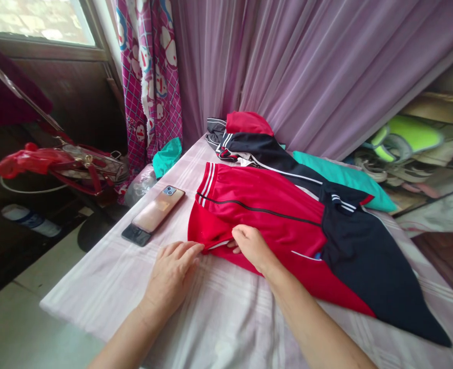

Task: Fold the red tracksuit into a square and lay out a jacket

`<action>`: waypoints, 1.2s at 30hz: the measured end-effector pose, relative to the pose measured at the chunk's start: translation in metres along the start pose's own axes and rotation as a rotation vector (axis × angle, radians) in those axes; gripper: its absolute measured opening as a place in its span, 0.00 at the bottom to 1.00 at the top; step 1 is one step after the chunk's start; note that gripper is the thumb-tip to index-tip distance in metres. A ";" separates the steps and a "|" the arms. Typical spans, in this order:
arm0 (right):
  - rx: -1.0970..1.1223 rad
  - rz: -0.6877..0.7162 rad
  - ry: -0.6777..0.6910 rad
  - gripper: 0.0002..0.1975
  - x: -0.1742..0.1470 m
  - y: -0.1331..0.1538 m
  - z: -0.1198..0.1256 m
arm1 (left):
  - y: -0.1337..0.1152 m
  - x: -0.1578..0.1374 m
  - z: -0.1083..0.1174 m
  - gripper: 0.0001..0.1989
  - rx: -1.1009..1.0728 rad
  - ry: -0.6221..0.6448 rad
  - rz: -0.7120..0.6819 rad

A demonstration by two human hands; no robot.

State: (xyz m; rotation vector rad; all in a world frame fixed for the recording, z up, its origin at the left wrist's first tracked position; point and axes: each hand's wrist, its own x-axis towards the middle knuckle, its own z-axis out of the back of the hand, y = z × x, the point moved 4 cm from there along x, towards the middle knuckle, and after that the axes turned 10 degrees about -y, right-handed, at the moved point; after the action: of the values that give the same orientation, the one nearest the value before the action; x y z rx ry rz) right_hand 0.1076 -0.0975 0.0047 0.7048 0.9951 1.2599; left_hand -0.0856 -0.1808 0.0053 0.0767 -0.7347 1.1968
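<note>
A red and navy zip jacket (265, 200) lies spread on the bed, with white stripes on its collar or hem band and on a sleeve cuff. My left hand (176, 269) is at the jacket's near left corner, fingertips closed on the red edge; its thumb is mostly hidden. Just to the right, my right hand (251, 246) has its fingers curled in a pinch on the same red edge. A pale strip of the inner side shows between the two hands. The black zip runs across the red part, beyond my hands.
A phone (155, 212) lies face down left of the jacket. Behind are more dark and red clothes (249, 130) and a teal cushion (345, 179). Purple curtains (219, 61) hang along the back. Shoes (368, 166) fill a rack at right; a red bag (91, 174) stands at left.
</note>
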 end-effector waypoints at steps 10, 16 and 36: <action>-0.182 0.384 0.075 0.16 -0.004 0.038 0.002 | -0.008 0.005 -0.012 0.20 0.026 0.065 -0.024; -0.360 0.364 -0.025 0.09 0.012 0.039 0.002 | -0.011 0.008 -0.007 0.21 0.004 0.108 -0.004; 0.340 -0.182 0.148 0.14 0.018 -0.011 0.005 | -0.013 0.011 -0.003 0.19 -0.095 0.055 -0.062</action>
State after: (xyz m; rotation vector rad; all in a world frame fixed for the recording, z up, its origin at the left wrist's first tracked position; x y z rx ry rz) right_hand 0.1177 -0.0818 -0.0067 0.7690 1.3838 1.0047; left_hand -0.0707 -0.1756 0.0133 -0.0124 -0.7352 1.0995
